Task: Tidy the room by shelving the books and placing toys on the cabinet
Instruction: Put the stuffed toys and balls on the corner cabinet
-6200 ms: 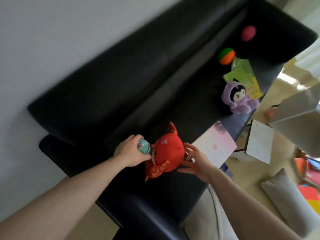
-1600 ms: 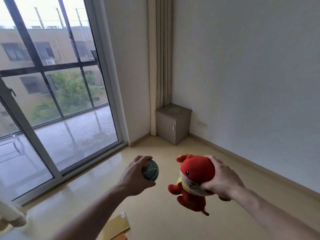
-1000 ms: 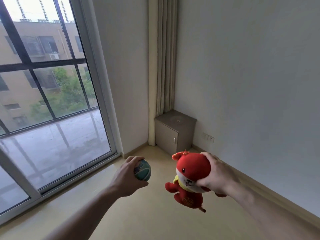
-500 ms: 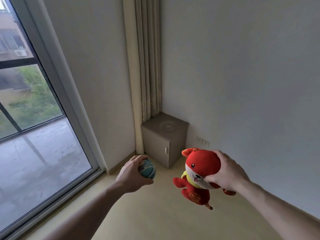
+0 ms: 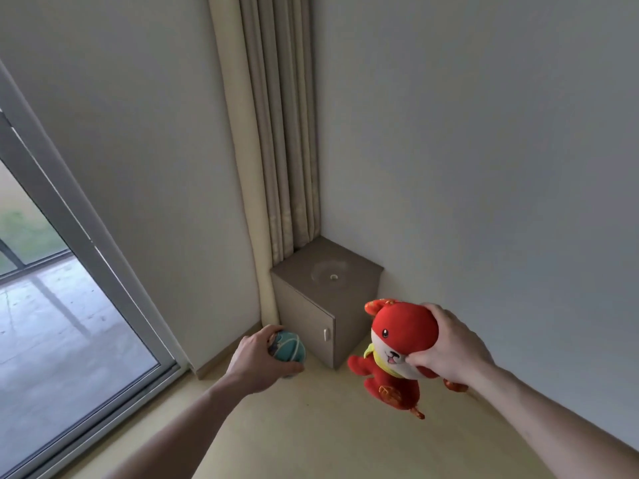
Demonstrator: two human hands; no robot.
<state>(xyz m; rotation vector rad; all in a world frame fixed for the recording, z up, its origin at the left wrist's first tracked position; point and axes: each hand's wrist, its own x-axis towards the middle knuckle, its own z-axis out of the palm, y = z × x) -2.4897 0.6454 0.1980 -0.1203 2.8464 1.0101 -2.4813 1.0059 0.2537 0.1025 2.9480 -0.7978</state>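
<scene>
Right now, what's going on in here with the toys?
A person is carrying two toys toward the small cabinet in the corner, beside the curtain. The left hand grips a teal ball, and the right hand holds a red plush toy by its head, its body dangling. Neither toy is on the cabinet yet; both are held in the air in front of it.

I hold both bare forearms out in front of me, reaching forward from the bottom of the view. My left hand (image 5: 257, 363) shows its back, fingers and thumb curled round a small teal ball (image 5: 288, 350). My right hand (image 5: 449, 347) sits a little further out to the side, fingers clamped over the head of a red plush toy (image 5: 397, 350), thumb pressing its face.
</scene>
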